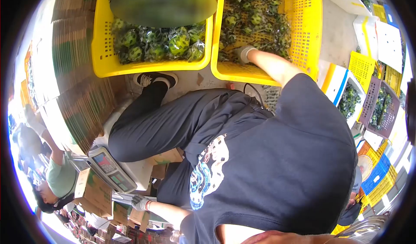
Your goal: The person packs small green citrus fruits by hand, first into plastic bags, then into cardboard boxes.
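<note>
My right hand (pixel 245 54), in a grey glove with a light cuff, reaches into the right yellow crate (pixel 305 31). It touches or hovers over clear bags of green produce (pixel 253 18); its fingertips are hidden among them. Similar clear bags with round green produce (pixel 178 42) fill the left yellow crate (pixel 151 69). Low on the left, my left hand (pixel 140 203), also gloved, rests with fingers extended at a pale edge near the weighing scale (pixel 112 169). Nothing visible is held in it.
Stacked flattened cartons (pixel 71 53) stand on the left. An open cardboard box (pixel 93 192) sits by the scale, near another person (pixel 60 174). White foam boxes (pixel 349 96) and a brown crate (pixel 380 107) of greens are on the right. My shoe (pixel 156 78) is below the left crate.
</note>
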Demonstrator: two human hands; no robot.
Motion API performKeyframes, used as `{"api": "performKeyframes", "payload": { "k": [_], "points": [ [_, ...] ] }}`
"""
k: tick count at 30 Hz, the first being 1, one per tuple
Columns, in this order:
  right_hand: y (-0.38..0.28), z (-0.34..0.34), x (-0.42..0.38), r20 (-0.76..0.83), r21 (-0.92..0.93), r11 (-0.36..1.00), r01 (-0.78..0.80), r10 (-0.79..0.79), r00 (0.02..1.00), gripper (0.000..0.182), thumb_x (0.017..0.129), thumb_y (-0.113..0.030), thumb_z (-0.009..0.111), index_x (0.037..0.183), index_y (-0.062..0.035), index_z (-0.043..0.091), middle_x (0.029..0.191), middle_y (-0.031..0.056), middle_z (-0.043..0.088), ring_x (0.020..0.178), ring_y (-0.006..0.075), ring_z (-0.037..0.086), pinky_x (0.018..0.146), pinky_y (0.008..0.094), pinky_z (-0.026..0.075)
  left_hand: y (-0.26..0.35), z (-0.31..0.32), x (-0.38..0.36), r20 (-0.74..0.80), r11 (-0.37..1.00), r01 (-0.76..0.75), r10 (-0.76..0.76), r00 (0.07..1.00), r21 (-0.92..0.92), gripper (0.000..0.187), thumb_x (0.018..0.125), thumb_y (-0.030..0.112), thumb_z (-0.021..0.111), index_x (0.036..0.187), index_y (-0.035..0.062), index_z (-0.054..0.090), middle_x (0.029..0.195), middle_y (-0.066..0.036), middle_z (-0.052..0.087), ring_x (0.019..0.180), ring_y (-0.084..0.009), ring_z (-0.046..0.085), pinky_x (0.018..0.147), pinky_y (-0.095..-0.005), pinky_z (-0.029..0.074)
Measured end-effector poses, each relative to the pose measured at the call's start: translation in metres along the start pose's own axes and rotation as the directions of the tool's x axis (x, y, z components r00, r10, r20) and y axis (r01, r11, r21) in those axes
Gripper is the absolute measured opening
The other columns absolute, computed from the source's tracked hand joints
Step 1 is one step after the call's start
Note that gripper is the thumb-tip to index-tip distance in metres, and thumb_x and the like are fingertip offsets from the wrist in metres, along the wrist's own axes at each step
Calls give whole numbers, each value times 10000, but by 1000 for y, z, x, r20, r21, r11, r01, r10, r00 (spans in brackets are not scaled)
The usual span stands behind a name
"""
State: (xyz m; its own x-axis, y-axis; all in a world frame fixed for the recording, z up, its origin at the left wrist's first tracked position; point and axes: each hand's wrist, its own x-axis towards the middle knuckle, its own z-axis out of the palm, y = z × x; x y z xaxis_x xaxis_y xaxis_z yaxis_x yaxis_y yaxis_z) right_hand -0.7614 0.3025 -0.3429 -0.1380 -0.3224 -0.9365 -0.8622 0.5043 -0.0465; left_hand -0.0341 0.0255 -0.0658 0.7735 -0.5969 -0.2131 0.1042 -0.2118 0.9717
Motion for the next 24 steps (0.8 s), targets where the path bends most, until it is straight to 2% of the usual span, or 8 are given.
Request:
{"api": "performKeyframes", "payload": {
  "k": [10, 11, 12, 14, 18, 20, 22, 24],
  "points": [
    [-25, -33, -34, 88, -100, 990, 100, -91, 992, 647, 688, -109, 702, 1294, -109, 478, 1256, 91, 551, 1162, 262, 510, 874, 376, 468, -2, -11, 14, 167, 997, -81, 82, 983, -17, 489, 872, 203, 469, 1299, -28, 409, 1375, -200, 392, 1260, -369, 386, 1020, -501, 376],
    [-19, -21, -26, 66, -28, 991, 130, -128, 990, 631, 672, -90, 692, 1270, -97, 491, 1251, 91, 554, 1167, 238, 503, 882, 358, 463, 14, 23, -44, 198, 985, 54, -22, 980, -162, 539, 897, 142, 366, 1410, 6, 274, 1473, -130, 275, 1347, -287, 267, 1118, -422, 144],
    [31, 73, 100, 22, 350, 907, 234, -257, 966, 621, 639, -54, 676, 1234, -81, 502, 1222, 82, 569, 1132, 197, 516, 909, 340, 444, 18, 31, -54, 207, 988, 19, 14, 978, -155, 514, 905, 139, 364, 1389, -18, 293, 1443, -155, 305, 1321, -296, 303, 1106, -416, 182],
    [17, 21, -7, -346, 510, 723, 466, -323, 881, 663, 656, -31, 686, 1278, -59, 460, 1219, 83, 554, 1135, 196, 498, 937, 325, 417, 15, 21, -29, 158, 991, -82, 99, 982, -108, 471, 919, 132, 362, 1346, -65, 333, 1384, -207, 365, 1270, -314, 376, 1082, -406, 258],
    [37, -5, -60, -292, 949, 203, 242, 268, 918, 329, 809, -212, 637, 1073, -29, 566, 997, 72, 602, 881, 199, 582, 793, 306, 476, 5, -37, 81, 273, 970, -186, 223, 936, -154, 225, 909, 132, 412, 1055, 18, 540, 999, -53, 559, 946, -172, 537, 836, -319, 431],
    [86, 14, -66, -789, 609, 251, 752, 92, 608, 159, 778, -112, 566, 936, -90, 566, 849, 27, 559, 793, 207, 575, 758, 324, 471, 40, -6, 54, 74, 931, -288, 311, 948, -223, 175, 843, 169, 530, 976, 66, 577, 875, -13, 568, 814, -167, 553, 711, -335, 475],
    [58, -43, -121, -510, 829, -204, 520, 104, 854, 234, 702, -20, 648, 892, -93, 532, 877, 77, 549, 839, 199, 565, 729, 274, 482, 68, 16, 44, -102, 846, -485, 474, 874, -220, 191, 810, 158, 572, 988, 89, 581, 883, -15, 587, 809, -171, 563, 713, -318, 474],
    [82, -32, -79, -496, 757, 452, 472, -73, 865, 379, 750, -86, 615, 1112, -111, 507, 1049, 107, 565, 918, 235, 581, 755, 374, 510, 80, 25, 66, -260, 724, -640, 586, 767, -257, 190, 796, 132, 578, 975, 69, 590, 859, -10, 586, 783, -166, 558, 710, -314, 474]
  ]
}}
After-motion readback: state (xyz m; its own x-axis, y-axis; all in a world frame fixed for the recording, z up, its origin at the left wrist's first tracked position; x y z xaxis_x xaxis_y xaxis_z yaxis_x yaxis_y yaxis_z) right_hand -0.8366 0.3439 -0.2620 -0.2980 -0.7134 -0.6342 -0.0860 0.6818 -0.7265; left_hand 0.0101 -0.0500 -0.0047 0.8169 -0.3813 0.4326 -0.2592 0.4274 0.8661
